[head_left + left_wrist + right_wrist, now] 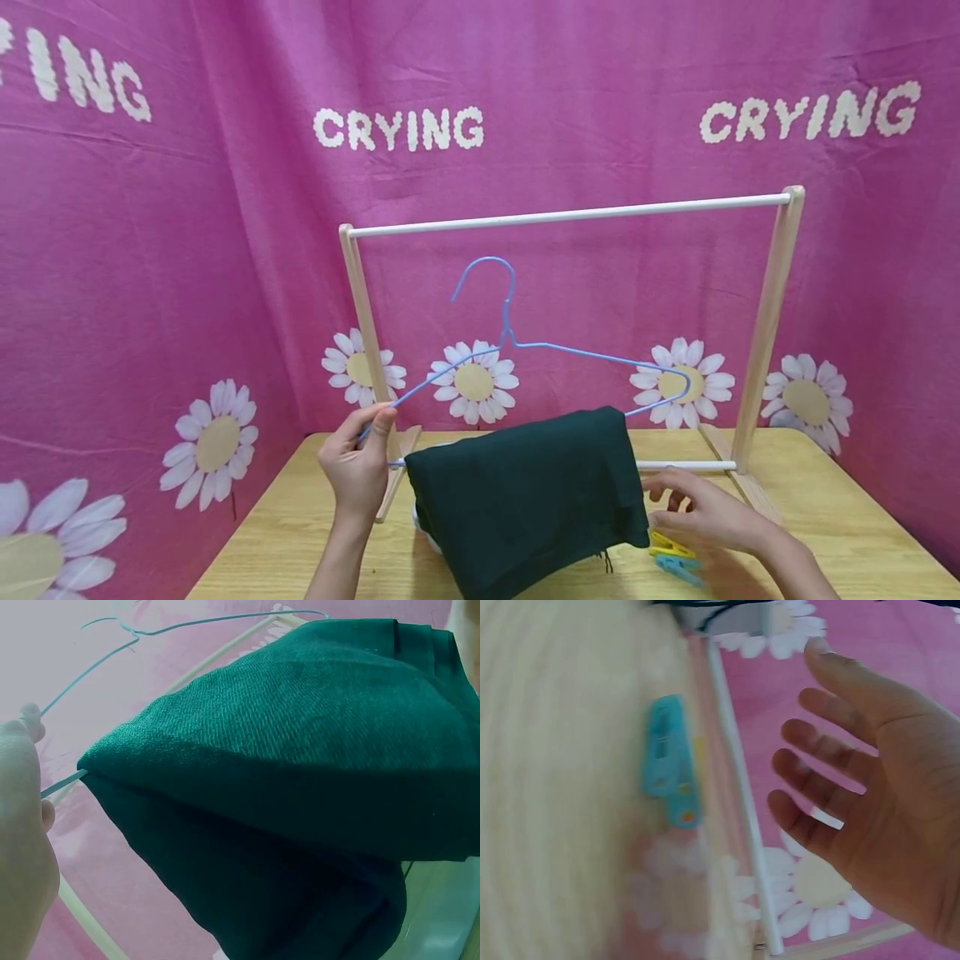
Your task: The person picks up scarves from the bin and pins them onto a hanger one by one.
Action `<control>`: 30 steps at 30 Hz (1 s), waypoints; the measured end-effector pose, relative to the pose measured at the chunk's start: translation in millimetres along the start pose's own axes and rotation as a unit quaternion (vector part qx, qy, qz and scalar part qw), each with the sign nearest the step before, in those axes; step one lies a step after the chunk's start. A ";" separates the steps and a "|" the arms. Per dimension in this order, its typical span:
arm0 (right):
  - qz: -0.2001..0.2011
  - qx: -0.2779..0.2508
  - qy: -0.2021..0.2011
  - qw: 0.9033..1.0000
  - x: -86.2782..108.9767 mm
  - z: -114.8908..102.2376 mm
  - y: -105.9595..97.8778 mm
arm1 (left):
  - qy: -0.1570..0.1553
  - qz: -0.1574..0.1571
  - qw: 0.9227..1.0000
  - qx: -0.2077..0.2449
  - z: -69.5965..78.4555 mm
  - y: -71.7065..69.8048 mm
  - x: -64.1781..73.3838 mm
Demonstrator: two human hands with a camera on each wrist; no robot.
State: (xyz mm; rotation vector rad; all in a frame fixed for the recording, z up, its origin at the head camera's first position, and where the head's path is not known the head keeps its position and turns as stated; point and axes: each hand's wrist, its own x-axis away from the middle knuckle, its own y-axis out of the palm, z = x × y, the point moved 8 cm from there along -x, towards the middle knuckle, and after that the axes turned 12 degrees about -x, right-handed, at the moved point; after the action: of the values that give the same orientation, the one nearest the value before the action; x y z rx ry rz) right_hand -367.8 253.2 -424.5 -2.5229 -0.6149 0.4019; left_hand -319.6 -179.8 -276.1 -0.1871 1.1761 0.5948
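My left hand (pixel 360 458) pinches the left end of a blue wire hanger (pixel 592 351), thumb over the wire. The hanger is held up in front of the rack, its hook pointing upward below the top rail. A folded dark green cloth (pixel 525 500) drapes over the hanger's lower bar; in the left wrist view the cloth (pixel 300 735) hangs down on both sides. My right hand (pixel 705 508) is beside the cloth's right edge, its fingers loosely bent and holding nothing. Below it lie a yellow clothespin (pixel 670 546) and a blue clothespin (pixel 678 569).
A small garment rack (pixel 765 333) with wooden posts and white rails stands on the wooden table (pixel 847 500). Behind it hangs a pink curtain (pixel 585 275) with daisies and lettering. A whitish object (pixel 425 530), mostly hidden, sits behind the cloth.
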 end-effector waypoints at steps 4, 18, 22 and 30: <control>-0.038 -0.029 0.059 0.997 -1.2 24.6 13.1 | -0.002 -0.005 1.000 -0.009 -1.7 1.7 2.3; -0.055 -0.028 0.067 0.996 -0.2 44.2 20.8 | 0.010 -0.029 0.999 -0.016 1.6 7.4 3.8; -0.060 -0.024 0.075 0.995 0.7 43.2 20.5 | 0.013 -0.033 0.999 -0.015 2.0 7.9 4.7; -0.053 -0.009 0.087 0.995 1.5 41.6 19.1 | 0.012 -0.035 0.999 -0.023 2.0 7.9 6.3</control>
State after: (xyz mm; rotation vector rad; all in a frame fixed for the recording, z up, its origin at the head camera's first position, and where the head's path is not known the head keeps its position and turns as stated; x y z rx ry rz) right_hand -376.2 256.1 -469.4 -2.4944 -0.6832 0.1356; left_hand -320.6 -170.2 -279.7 -0.2743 1.1743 0.5600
